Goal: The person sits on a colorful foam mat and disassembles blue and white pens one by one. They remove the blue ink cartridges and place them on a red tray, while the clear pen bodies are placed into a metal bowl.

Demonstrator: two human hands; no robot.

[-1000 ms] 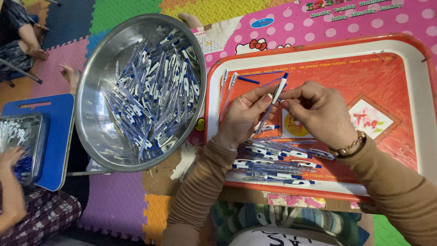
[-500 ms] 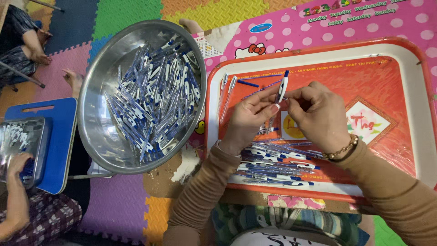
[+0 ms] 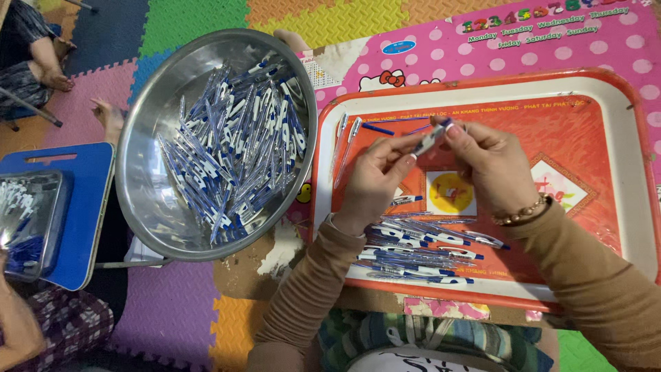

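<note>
While the foam mat [image 3: 206, 14] fills the floor in bright squares, the largest thing on it is the red tray [image 3: 606, 138] at the right of the frame, and beside it, at upper left of centre, the big steel bowl [image 3: 148, 200] heaped with blue and white pens [image 3: 234, 151]. At the far left edge sits a blue board [image 3: 82, 207] carrying a smaller metal tin [image 3: 31, 220] (someone else's arm shows below it, and another person's foot at the top left corner).

Over the middle of the tray, the left hand [image 3: 372, 182] and the right hand [image 3: 492, 169] meet on one pen [image 3: 434, 136], held slanted above the tray. Left thumb and forefinger pinch its lower barrel; the right fingertips close on its upper end, the other fingers curled loosely.

Below the wrists, along the tray's lower edge, lies a row of finished pens [image 3: 420, 251], with a few loose parts [image 3: 358, 134] near the tray's upper left.

A slip seems the likeliest trouble: the pen is gripped only at the fingertips, and a skewed push could pop it loose among the loose parts. The sleeves hang close over the row and could scatter it.
</note>
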